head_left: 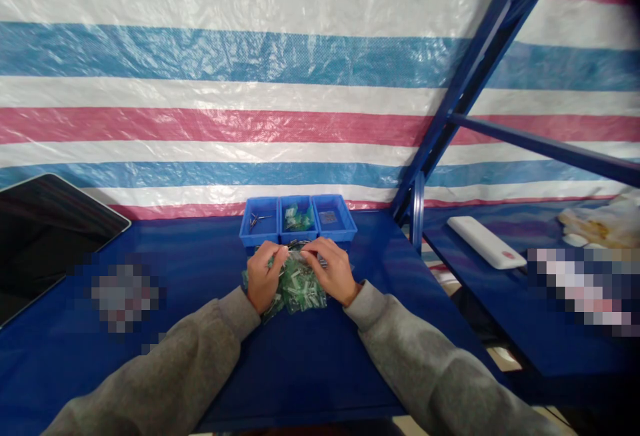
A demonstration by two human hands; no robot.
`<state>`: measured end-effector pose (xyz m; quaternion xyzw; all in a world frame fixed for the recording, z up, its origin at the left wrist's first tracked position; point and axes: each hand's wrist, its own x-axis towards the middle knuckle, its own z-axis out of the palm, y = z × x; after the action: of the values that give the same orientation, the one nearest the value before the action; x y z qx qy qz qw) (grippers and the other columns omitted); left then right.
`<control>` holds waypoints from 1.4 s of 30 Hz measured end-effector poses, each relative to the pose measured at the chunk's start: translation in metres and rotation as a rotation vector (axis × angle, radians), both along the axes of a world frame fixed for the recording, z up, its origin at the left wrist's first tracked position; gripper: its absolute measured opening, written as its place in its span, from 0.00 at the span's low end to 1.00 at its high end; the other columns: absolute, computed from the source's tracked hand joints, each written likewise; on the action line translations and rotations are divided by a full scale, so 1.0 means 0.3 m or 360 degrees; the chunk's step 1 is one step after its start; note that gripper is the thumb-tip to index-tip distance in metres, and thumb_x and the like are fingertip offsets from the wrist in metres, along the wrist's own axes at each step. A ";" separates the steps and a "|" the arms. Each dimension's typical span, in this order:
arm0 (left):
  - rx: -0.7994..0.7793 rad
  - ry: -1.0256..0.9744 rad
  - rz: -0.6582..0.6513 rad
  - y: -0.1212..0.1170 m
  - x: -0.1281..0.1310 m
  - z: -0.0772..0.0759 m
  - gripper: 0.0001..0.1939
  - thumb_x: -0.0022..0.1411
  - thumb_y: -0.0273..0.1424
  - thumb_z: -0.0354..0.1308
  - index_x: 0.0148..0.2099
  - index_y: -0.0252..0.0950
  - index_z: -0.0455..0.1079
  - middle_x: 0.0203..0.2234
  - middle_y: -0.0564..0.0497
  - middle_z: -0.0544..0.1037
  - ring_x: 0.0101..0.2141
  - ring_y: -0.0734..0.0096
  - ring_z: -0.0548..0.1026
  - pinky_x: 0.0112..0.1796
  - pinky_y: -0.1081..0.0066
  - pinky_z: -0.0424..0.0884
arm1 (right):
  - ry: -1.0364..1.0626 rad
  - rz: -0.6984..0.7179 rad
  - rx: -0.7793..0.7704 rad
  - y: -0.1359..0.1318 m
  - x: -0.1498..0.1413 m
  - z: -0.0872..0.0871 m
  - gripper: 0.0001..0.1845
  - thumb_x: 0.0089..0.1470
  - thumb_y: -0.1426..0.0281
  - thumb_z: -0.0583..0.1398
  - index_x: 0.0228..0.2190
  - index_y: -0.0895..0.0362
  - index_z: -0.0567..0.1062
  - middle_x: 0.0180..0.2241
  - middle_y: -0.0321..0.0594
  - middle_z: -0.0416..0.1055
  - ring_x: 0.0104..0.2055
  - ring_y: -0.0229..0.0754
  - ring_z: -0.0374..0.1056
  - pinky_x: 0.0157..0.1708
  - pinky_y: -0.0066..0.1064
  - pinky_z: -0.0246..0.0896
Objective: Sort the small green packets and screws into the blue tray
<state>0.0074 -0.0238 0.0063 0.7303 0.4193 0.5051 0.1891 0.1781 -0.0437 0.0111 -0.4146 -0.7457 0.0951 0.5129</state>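
Note:
Both hands meet over a pile of small clear-and-green plastic bags [303, 289] with whitish pieces inside. My left hand [265, 275] is closed in a pinch, thumb against fingers, at the left of the pile. Facing it, my right hand [330, 269] pinches in the same way. Between the fingertips is a small clear plastic bag [295, 256], partly covered by the fingers; its contents are too small to tell. Just behind the hands stand three joined blue bins: the left bin [242, 231] holds thin metal pieces, the middle bin [299, 238] green-and-clear bags, the right bin [353, 227] small greyish pieces.
A dark-screened tablet or monitor [50, 243] lies at the left of the blue table [320, 376]. On the right, a blue metal frame [450, 109] rises beside a second table with a white oblong device [485, 243]. Striped sheeting [250, 123] hangs behind.

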 end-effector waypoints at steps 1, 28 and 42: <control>0.0007 -0.0003 -0.0011 0.000 0.000 0.000 0.12 0.63 0.33 0.51 0.31 0.35 0.70 0.26 0.51 0.72 0.29 0.72 0.70 0.33 0.72 0.65 | -0.0014 -0.0011 0.0003 0.000 0.001 -0.001 0.09 0.60 0.68 0.53 0.32 0.56 0.73 0.30 0.40 0.72 0.34 0.41 0.66 0.38 0.33 0.57; 0.0128 0.0059 -0.0163 0.011 0.000 -0.011 0.11 0.63 0.31 0.52 0.43 0.38 0.75 0.31 0.49 0.77 0.33 0.70 0.73 0.37 0.70 0.68 | -0.0127 -0.0369 0.0033 0.017 0.010 -0.026 0.22 0.61 0.66 0.51 0.16 0.57 0.63 0.17 0.35 0.62 0.21 0.33 0.57 0.26 0.27 0.50; -0.0155 -0.0111 -0.0210 0.004 0.010 -0.014 0.11 0.64 0.32 0.50 0.48 0.36 0.65 0.20 0.57 0.71 0.25 0.75 0.71 0.33 0.74 0.66 | -0.0092 -0.0024 -0.0071 0.008 0.004 -0.026 0.10 0.58 0.67 0.54 0.36 0.56 0.74 0.27 0.38 0.73 0.27 0.37 0.68 0.31 0.27 0.60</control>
<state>0.0105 -0.0226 0.0022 0.7282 0.3876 0.4957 0.2718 0.1793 -0.0413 0.0034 -0.4342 -0.7547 0.0959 0.4824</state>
